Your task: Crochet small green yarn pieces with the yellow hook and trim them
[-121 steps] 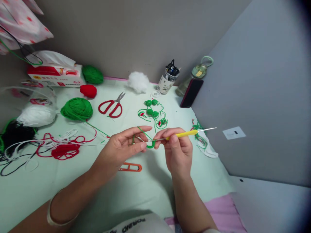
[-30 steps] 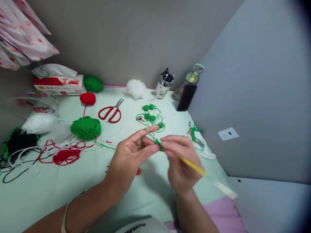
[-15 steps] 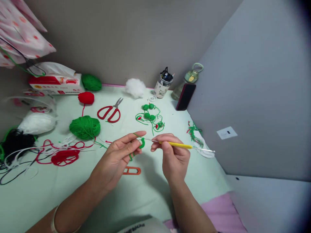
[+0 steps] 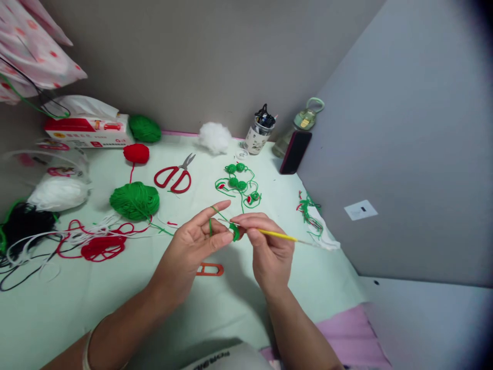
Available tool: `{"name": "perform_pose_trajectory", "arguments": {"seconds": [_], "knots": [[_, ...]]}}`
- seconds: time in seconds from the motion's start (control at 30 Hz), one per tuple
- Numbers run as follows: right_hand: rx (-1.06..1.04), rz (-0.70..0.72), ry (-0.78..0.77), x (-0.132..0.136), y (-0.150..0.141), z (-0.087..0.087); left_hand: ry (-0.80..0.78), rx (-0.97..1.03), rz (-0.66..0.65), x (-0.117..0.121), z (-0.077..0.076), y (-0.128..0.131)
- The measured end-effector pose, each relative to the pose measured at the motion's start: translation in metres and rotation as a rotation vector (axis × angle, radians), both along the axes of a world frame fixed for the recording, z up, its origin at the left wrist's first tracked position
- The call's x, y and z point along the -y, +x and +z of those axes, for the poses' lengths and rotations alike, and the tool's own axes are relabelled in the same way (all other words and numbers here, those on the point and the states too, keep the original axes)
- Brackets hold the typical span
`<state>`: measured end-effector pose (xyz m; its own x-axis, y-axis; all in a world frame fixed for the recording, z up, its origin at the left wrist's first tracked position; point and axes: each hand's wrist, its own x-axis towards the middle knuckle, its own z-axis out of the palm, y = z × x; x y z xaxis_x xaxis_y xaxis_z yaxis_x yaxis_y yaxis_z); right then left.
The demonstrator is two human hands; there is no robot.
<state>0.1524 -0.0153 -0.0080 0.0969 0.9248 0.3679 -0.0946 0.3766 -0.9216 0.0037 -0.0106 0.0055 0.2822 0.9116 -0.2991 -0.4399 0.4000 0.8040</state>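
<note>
My left hand [image 4: 192, 239] pinches a small green crochet piece [image 4: 234, 232] between thumb and a finger, with green yarn looped over its raised index finger. In my right hand [image 4: 271, 252] is a yellow-handled crochet hook [image 4: 276, 235], held like a pen. The hook's thin metal tip reaches leftward to the top of the green piece, by the strand. Below the hands lies an orange plastic piece [image 4: 210, 269], partly hidden by my left hand. A ball of green yarn [image 4: 134, 200] sits to the left, a strand trailing from it toward my left hand.
Red-handled scissors [image 4: 173, 177], a small red yarn ball [image 4: 136, 153] and white stuffing [image 4: 214, 137] lie farther back. Several green crocheted balls [image 4: 236, 183] with loose tails sit ahead. A phone [image 4: 295, 152] leans on a bottle [image 4: 304, 123] at right. Tangled red yarn [image 4: 103, 248] lies left.
The green piece has shifted right and slightly down in my left fingers, which have spread more. My right hand has moved a little left, the hook's tip now at the piece's top.
</note>
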Motion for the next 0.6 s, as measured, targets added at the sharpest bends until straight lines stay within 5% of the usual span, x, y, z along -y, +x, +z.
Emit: {"name": "perform_pose_trajectory", "arguments": {"seconds": [0.2,0.33,0.43,0.5,0.6], "knots": [[-0.104,0.138,-0.086,-0.001,0.010,0.003,-0.045,0.013,-0.002,-0.002,0.004,-0.004],[0.479,-0.035,0.281,0.008,0.012,0.005,0.006,0.016,0.056,-0.001,0.001,-0.003],[0.876,-0.138,0.535,0.013,0.010,0.000,-0.065,0.119,-0.015,-0.002,-0.004,-0.002],[0.833,-0.169,0.516,0.012,0.010,-0.003,-0.128,0.186,-0.076,-0.004,-0.008,-0.002],[0.419,-0.119,0.284,0.005,0.011,-0.002,-0.143,0.193,-0.068,-0.007,-0.010,-0.003]]}}
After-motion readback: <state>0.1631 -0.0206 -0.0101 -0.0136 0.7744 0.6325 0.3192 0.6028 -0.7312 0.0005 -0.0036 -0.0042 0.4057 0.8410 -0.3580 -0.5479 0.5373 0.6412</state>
